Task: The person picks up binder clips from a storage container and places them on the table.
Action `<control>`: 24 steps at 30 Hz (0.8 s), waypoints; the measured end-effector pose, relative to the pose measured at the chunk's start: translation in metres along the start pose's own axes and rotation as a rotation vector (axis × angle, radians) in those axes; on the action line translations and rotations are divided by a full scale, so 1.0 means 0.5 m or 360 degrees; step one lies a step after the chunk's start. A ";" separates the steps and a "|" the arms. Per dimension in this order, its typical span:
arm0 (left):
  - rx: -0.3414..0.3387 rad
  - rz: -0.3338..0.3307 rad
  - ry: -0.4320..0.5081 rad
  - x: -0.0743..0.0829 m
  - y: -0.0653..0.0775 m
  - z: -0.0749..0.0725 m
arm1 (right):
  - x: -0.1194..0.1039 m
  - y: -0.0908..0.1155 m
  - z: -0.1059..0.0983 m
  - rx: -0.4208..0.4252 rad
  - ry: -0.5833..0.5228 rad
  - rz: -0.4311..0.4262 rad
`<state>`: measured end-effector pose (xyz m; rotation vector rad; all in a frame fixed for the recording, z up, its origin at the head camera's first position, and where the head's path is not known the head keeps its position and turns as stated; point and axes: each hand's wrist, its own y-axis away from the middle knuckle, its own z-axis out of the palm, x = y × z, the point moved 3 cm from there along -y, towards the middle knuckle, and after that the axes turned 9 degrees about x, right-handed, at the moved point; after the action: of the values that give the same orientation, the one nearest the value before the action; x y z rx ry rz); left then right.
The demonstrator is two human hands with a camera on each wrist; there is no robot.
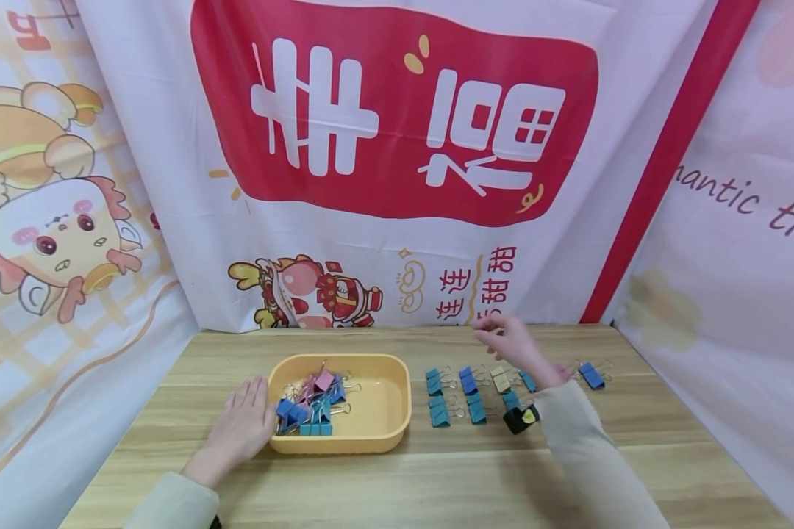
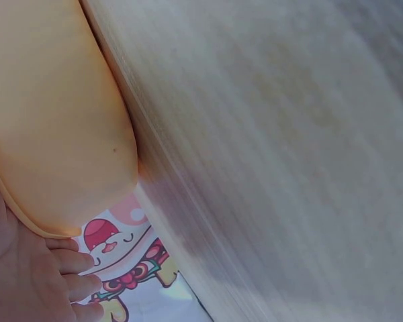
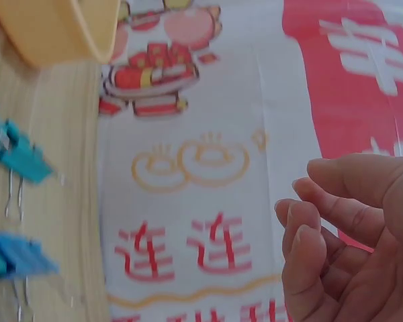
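My left hand (image 1: 241, 419) rests with straight fingers along the left wall of a yellow plastic tub (image 1: 377, 408). In the left wrist view its fingers (image 2: 80, 285) lie at the tub's outer edge. Pink, blue and teal binder clips (image 1: 316, 428) are heaped in the tub's left half. My right hand (image 1: 509, 342) hangs in the air over the back of the table, fingers loosely bent and nothing between them; the right wrist view shows a gap between thumb and fingers (image 3: 305, 251). Below it, binder clips stand in two rows, among them a cream one (image 1: 501, 379).
Teal (image 1: 440, 413) and blue binder clips (image 1: 468, 380) line up right of the tub, another blue clip (image 1: 592, 375) at the far right end. My right forearm hides part of the rows. A printed cloth (image 1: 397, 242) hangs behind the wooden table (image 1: 437, 485).
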<state>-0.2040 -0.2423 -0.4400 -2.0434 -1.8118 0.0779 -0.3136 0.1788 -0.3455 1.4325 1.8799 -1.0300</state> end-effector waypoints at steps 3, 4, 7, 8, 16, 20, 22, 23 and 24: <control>-0.0002 -0.0001 0.0002 0.000 0.001 0.000 | -0.028 -0.002 0.029 -0.0041 -0.0004 -0.0046; -0.0004 -0.0002 0.0003 0.000 0.001 0.000 | -0.037 -0.003 0.038 -0.0054 -0.0008 -0.0054; -0.0010 -0.0008 0.0003 0.000 0.000 0.000 | -0.060 -0.007 0.068 -0.0089 -0.0015 -0.0060; -0.0013 -0.0010 0.0002 -0.001 0.000 0.000 | -0.067 -0.009 0.078 -0.0100 -0.0021 -0.0064; -0.0029 -0.0020 -0.0002 -0.003 -0.001 0.003 | -0.111 -0.007 0.157 -0.0217 -0.0039 -0.0169; -0.0026 -0.0021 -0.0006 -0.004 -0.002 0.003 | -0.126 0.002 0.199 -0.0303 -0.0029 -0.0217; -0.0016 -0.0018 -0.0007 -0.003 -0.002 0.002 | -0.131 0.008 0.221 -0.0358 -0.0023 -0.0221; -0.0020 -0.0017 -0.0008 -0.003 -0.002 0.002 | -0.135 0.011 0.231 -0.0387 -0.0025 -0.0222; -0.0021 -0.0018 -0.0005 -0.002 -0.002 0.002 | -0.137 0.014 0.240 -0.0411 -0.0026 -0.0221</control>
<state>-0.2054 -0.2431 -0.4410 -2.0433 -1.8302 0.0664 -0.2906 0.0429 -0.3587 1.1571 2.0391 -0.8218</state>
